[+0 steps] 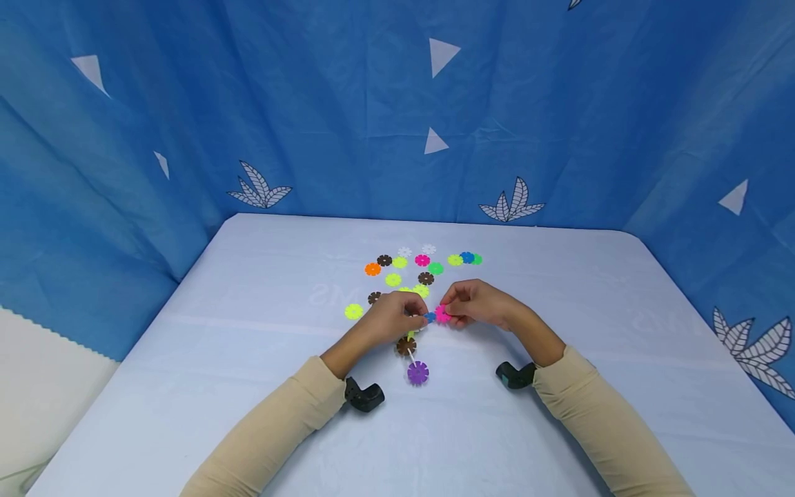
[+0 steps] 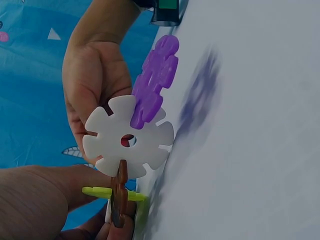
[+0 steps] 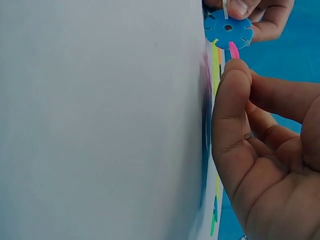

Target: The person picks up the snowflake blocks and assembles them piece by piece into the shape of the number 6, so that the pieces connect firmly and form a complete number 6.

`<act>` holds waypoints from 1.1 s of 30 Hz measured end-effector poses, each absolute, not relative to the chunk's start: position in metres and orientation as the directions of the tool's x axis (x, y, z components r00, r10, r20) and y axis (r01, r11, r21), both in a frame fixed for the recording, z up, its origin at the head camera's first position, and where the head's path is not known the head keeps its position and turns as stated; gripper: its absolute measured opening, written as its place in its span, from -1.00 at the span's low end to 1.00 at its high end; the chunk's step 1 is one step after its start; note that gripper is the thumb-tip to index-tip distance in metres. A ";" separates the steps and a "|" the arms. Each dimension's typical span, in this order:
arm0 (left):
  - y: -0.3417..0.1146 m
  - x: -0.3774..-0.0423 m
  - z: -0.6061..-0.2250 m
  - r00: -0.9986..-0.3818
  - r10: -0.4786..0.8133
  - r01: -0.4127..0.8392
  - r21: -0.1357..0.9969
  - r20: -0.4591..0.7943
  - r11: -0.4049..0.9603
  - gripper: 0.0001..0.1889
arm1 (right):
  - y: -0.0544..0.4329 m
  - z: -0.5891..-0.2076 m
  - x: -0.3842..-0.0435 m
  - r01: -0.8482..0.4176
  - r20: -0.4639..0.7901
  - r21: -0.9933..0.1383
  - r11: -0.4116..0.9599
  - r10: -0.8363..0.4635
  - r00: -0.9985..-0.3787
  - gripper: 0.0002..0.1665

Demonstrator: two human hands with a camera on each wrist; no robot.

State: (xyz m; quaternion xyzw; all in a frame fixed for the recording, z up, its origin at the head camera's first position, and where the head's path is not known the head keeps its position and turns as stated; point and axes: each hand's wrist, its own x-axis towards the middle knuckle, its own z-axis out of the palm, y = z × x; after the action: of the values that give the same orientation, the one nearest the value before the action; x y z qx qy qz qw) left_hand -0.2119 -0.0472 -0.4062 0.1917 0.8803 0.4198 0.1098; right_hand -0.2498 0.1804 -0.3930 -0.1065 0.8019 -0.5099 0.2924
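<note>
My left hand (image 1: 393, 317) grips a chain of notched plastic snowflake discs. A purple disc (image 1: 418, 373) hangs at the chain's near end, slotted into a white disc (image 2: 112, 137). Past it come a brown disc (image 2: 120, 195) and a yellow disc (image 2: 97, 192), close to the left fingers. At the far end is a blue disc (image 3: 218, 31), by the left thumb. Between thumb and fingers my right hand (image 1: 481, 304) pinches a pink disc (image 1: 442, 315), seen edge-on in the right wrist view, its edge at a notch of the blue disc.
Loose discs lie flat beyond the hands, among them an orange disc (image 1: 373, 269), a green disc (image 1: 436, 268) and a yellow-green disc (image 1: 353, 311). They rest on a white-covered table (image 1: 186, 386). A blue curtain (image 1: 348, 103) hangs behind. Black devices (image 1: 365, 397) are worn at both wrists.
</note>
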 end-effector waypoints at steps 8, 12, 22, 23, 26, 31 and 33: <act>-0.047 -0.212 -0.405 -0.899 0.437 0.250 0.786 -0.028 0.565 -0.94 | 0.176 -0.395 -0.249 0.102 -0.339 -0.888 0.449 -0.488 -0.804 -0.89; -0.047 -0.211 -0.404 -0.900 0.434 0.240 0.784 -0.042 0.573 -0.94 | 0.173 -0.395 -0.248 0.080 -0.325 -0.886 0.457 -0.489 -0.810 -0.92; -0.046 -0.211 -0.401 -0.902 0.428 0.245 0.748 -0.057 0.616 -0.98 | 0.163 -0.395 -0.241 0.042 -0.300 -0.864 0.502 -0.445 -0.844 -0.95; -0.046 -0.210 -0.401 -0.903 0.427 0.246 0.744 -0.057 0.621 -0.97 | 0.162 -0.396 -0.241 0.039 -0.298 -0.862 0.505 -0.444 -0.845 -0.95; -0.045 -0.209 -0.400 -0.904 0.423 0.247 0.739 -0.057 0.627 -0.95 | 0.161 -0.396 -0.240 0.032 -0.294 -0.859 0.511 -0.442 -0.847 -0.95; -0.044 -0.208 -0.402 -0.903 0.427 0.253 0.750 -0.043 0.611 -0.92 | 0.166 -0.395 -0.241 0.008 -0.287 -0.862 0.507 -0.476 -0.831 -0.93; -0.044 -0.208 -0.404 -0.903 0.427 0.254 0.753 -0.039 0.607 -0.90 | 0.167 -0.394 -0.243 -0.007 -0.281 -0.865 0.502 -0.496 -0.821 -0.92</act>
State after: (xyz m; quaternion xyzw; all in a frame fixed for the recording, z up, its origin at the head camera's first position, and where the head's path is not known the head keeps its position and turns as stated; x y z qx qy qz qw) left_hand -0.2083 -0.0438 -0.4036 0.1915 0.8899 0.3997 0.1082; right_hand -0.2428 0.1672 -0.3938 -0.1519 0.8273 -0.4756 0.2574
